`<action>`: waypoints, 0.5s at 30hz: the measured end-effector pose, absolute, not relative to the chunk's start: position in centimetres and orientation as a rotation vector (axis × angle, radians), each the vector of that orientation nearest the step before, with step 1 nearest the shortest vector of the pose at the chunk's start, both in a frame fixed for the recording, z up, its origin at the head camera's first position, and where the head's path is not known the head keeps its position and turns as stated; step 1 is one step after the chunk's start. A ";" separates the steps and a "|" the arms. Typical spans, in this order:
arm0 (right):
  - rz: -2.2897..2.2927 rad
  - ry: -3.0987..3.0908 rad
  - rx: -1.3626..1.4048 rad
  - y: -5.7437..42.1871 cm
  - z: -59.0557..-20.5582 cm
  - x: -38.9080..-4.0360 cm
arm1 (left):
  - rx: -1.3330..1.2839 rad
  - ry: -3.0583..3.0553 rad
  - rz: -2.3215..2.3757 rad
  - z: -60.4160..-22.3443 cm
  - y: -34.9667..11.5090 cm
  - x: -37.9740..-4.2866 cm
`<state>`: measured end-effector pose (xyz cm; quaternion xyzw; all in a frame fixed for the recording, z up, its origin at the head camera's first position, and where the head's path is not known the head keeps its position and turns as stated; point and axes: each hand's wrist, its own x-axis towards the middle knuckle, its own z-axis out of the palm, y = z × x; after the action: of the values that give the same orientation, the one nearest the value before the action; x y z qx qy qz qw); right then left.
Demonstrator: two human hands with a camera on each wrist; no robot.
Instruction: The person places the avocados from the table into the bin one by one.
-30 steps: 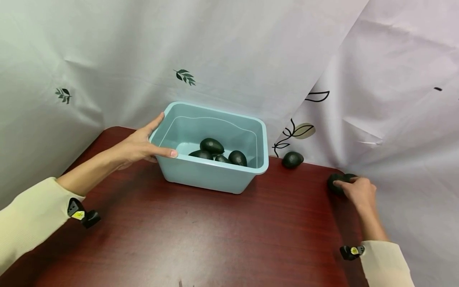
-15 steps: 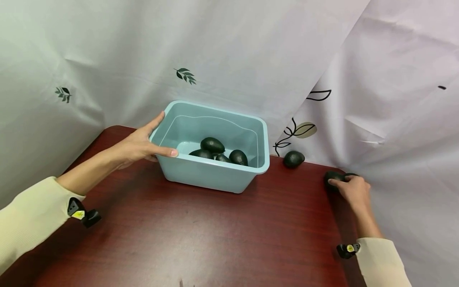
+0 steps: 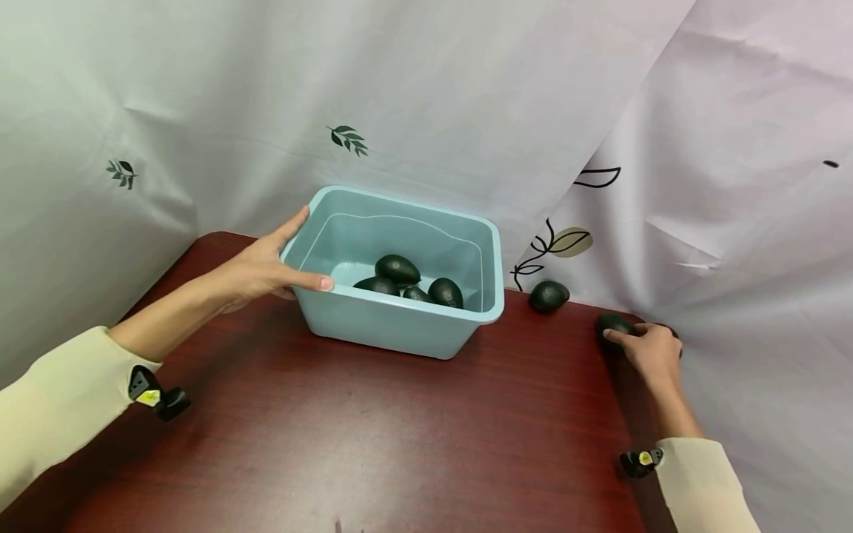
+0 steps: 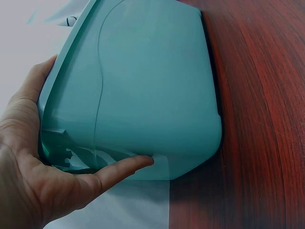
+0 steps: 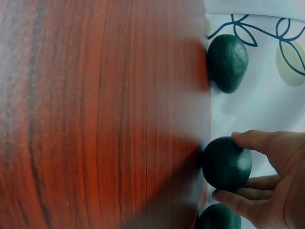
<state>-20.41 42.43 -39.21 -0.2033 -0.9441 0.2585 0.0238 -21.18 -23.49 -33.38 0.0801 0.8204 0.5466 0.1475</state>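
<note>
My left hand (image 3: 263, 270) grips the left end of a light blue plastic bin (image 3: 386, 326), its thumb lying over the front rim. In the left wrist view the fingers spread around the bin's corner. Several dark green avocados (image 3: 397, 270) lie inside, partly hidden by the front wall. At the far right corner of the table, my right hand (image 3: 656, 355) holds an avocado (image 5: 228, 163) between thumb and fingers. Another avocado (image 5: 219, 217) sits just beside that hand, mostly covered by it in the head view. A further avocado (image 3: 549, 296) rests between bin and right hand.
The reddish-brown wooden table (image 3: 373, 437) ends against a pale fabric backdrop (image 3: 426, 96) with printed leaves, which hangs behind and along both sides. The lone avocado lies at the back edge, touching or close to the fabric.
My right hand has shifted slightly left with the avocado, and more of the avocado behind it shows. The left hand and bin stay in place.
</note>
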 end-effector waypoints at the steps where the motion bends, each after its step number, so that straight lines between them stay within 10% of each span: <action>1: 0.801 -2.923 -0.633 42.4 -39.2 -20.4 | 0.233 2.363 1.567 -33.4 -23.5 -21.2; 15: 0.745 -2.921 -0.550 42.3 -39.1 -20.8 | 0.241 2.368 1.551 -33.3 -23.4 -21.1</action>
<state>-20.84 42.26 -39.13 -0.1794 -0.9526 0.2428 0.0387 -21.14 -23.43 -33.29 0.0839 0.8242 0.5397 0.1496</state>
